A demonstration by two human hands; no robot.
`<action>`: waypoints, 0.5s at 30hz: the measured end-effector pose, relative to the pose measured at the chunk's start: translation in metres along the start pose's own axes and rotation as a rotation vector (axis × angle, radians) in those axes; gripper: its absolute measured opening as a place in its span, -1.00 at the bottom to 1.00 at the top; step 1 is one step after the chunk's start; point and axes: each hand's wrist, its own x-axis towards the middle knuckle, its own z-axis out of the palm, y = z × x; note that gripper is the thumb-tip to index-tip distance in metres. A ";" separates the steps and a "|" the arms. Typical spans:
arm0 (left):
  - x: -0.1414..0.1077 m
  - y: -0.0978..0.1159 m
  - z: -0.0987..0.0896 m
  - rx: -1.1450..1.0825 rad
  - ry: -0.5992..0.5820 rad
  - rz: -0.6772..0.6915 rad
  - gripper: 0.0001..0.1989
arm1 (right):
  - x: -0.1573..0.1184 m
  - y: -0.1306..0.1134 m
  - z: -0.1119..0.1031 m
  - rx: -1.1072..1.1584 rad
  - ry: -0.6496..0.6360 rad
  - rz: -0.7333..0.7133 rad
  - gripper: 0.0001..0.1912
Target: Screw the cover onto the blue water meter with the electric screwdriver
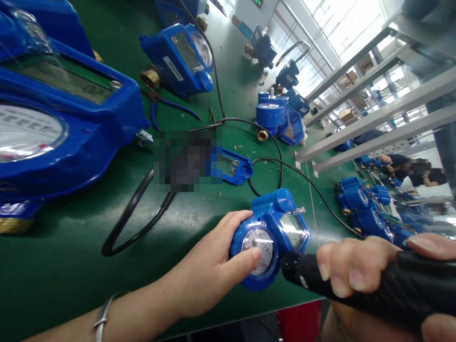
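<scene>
My left hand [217, 261] is wrapped around a blue water meter [263, 280], its thumb lying over the round dial. The meter rests on the green table near the front edge, and its display window faces up to the right. In my right hand [356, 266] is a black electric screwdriver [309, 273], gripped around its barrel. The screwdriver's near end is beside the meter, and I cannot tell whether they touch. Behind the meter lies a loose blue cover frame [244, 171] with small brass screws scattered about it.
A big blue meter [117, 114] stands close on the left, another [178, 61] behind it. Blue-handled pliers [178, 107] lie between them. A black cable [235, 119] loops over the table. A blue bin [292, 128] holds screws. Metal rails [374, 116] and co-workers are at right.
</scene>
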 end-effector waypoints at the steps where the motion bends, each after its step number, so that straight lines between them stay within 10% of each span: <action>1: 0.000 0.000 0.000 0.002 0.002 0.003 -0.43 | 0.008 0.001 -0.013 0.040 -0.203 0.091 -0.79; 3: -0.001 0.000 0.001 -0.001 0.004 0.014 -0.43 | 0.026 0.003 -0.036 0.089 -0.617 0.235 -0.63; 5: -0.001 0.000 0.002 -0.018 0.017 0.025 -0.44 | 0.039 0.006 -0.049 0.115 -0.757 0.259 -0.55; 15: -0.001 0.004 0.003 -0.035 0.021 0.008 -0.47 | 0.015 -0.002 -0.051 0.018 -0.645 0.150 -0.71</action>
